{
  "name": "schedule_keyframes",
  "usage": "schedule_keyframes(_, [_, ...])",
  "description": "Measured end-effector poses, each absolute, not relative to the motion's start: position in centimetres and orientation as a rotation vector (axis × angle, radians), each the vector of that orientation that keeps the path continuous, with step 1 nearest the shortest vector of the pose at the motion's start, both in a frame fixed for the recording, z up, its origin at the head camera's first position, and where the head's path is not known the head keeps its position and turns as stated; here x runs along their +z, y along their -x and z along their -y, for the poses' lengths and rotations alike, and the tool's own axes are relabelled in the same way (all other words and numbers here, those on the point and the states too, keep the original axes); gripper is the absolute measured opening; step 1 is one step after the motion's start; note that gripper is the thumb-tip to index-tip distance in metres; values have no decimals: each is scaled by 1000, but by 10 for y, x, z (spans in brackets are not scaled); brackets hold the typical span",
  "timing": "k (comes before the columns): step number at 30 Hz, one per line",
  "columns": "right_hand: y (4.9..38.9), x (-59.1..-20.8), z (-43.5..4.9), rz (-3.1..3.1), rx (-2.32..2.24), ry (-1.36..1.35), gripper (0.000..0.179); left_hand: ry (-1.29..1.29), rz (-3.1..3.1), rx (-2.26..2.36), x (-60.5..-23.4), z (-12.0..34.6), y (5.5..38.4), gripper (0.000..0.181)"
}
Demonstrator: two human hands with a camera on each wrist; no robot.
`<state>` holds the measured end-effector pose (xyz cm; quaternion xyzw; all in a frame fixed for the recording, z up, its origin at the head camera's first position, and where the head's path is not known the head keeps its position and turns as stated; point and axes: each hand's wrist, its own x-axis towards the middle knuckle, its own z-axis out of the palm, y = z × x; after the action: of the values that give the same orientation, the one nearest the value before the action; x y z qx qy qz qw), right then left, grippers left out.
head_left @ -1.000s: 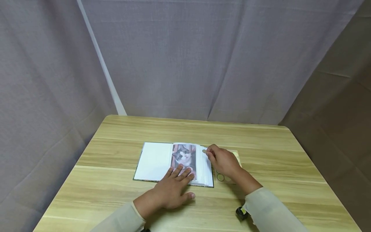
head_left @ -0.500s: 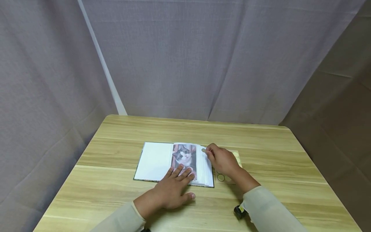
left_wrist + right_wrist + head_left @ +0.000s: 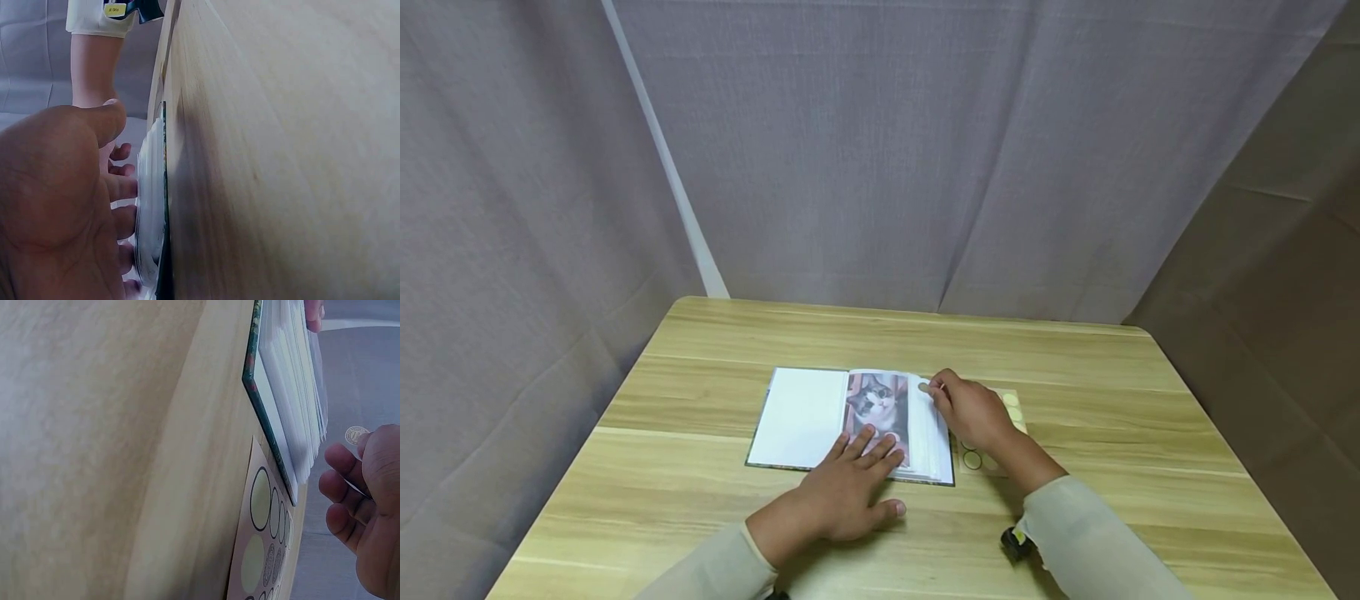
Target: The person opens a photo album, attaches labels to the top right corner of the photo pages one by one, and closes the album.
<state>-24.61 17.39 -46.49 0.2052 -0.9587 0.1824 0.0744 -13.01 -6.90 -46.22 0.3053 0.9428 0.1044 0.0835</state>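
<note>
the sleeves [image 3: 1097, 537] are pale cream; a black wrist device [image 3: 1016, 546] bears a yellow label [image 3: 115, 10].

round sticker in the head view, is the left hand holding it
No, the right hand pinches the round sticker, while the left hand lies spread partly over the cat photo.

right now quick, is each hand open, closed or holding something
Left hand: open, spread out, partly over the cat photo in the open album.
Right hand: holding a small round sticker by its edge.
</note>
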Motion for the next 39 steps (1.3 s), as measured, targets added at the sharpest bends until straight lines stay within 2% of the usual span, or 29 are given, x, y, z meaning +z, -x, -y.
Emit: schedule_keyframes(39, [263, -470, -158, 2879, 568, -597, 11, -900, -2804, 306, -465, 68, 131, 75])
